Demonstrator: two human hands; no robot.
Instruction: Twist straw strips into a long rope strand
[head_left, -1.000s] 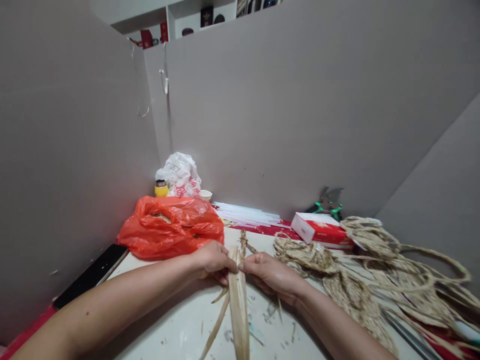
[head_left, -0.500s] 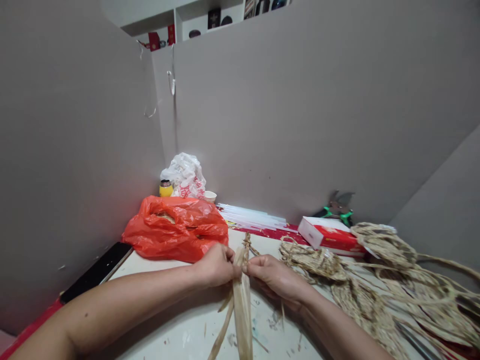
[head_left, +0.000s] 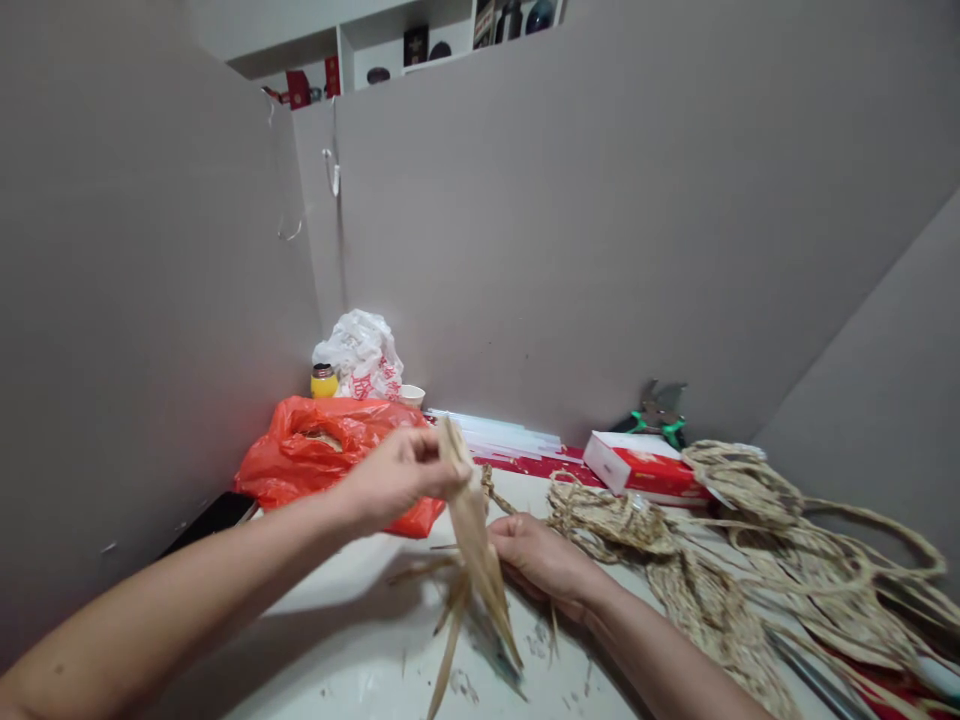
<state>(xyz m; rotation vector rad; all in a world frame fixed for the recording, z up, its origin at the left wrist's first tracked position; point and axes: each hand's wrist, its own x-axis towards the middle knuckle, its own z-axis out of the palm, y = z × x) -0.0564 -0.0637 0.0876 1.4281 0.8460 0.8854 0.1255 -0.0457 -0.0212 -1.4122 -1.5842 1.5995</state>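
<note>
My left hand (head_left: 409, 475), raised over the table, pinches the upper part of a broad, pale dried-leaf strip (head_left: 471, 525). The strip slants down toward me, past the fingertips of my right hand (head_left: 544, 560). That right hand is closed, low over the tabletop, at a short braided straw cord (head_left: 487, 485) whose knotted end shows just beyond the fingers. Exactly what its fingertips grip is partly hidden. Thinner dried strips (head_left: 450, 630) fan out below, between the hands.
A red plastic bag (head_left: 300, 455) lies to the left, a phone (head_left: 214, 520) beside it. Coiled braided rope (head_left: 697, 590) spreads over the right side. Behind are white sticks (head_left: 499, 437), a red-and-white box (head_left: 649, 468), green-handled pliers (head_left: 660, 415) and a paper cup (head_left: 412, 396).
My left hand has risen, lifting the top of the broad strip up and slightly left. The strip now tilts instead of lying straight. My right hand has stayed nearly in place.
</note>
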